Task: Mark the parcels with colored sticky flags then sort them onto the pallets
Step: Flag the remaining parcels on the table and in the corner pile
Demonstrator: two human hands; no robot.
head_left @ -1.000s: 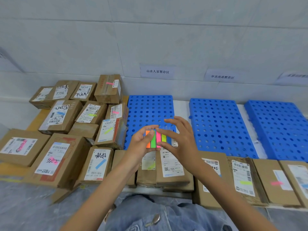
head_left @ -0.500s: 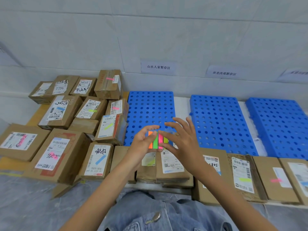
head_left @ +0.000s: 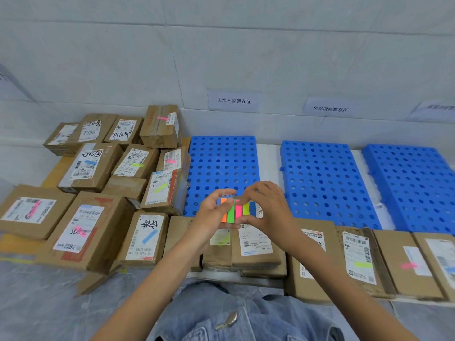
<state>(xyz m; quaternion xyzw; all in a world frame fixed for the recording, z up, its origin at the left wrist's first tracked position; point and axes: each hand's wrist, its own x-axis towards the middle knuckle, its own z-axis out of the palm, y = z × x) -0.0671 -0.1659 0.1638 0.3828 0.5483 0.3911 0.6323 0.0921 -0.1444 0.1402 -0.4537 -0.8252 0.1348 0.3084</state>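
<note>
While the left hand [head_left: 211, 214] cradles the sticky-flag pad [head_left: 235, 210], its fingers curled round the near edge and its thumb pressed over the orange strip, the right hand [head_left: 269, 210] pinches the same pad, with the forefinger on the top end of the pink flag and the thumb under the lower edge. The pad is held in the air above the front row of parcels [head_left: 256, 244], just before the leftmost blue pallet [head_left: 222, 158]. Whether any flag is loose yet cannot be told. The flags look thin, light and limp, and are likely to curl or cling to skin, so one is best taken by its free coloured tip and peeled slowly. The cardboard parcels look stiff and fairly light; gripping opposite sides should serve
</note>
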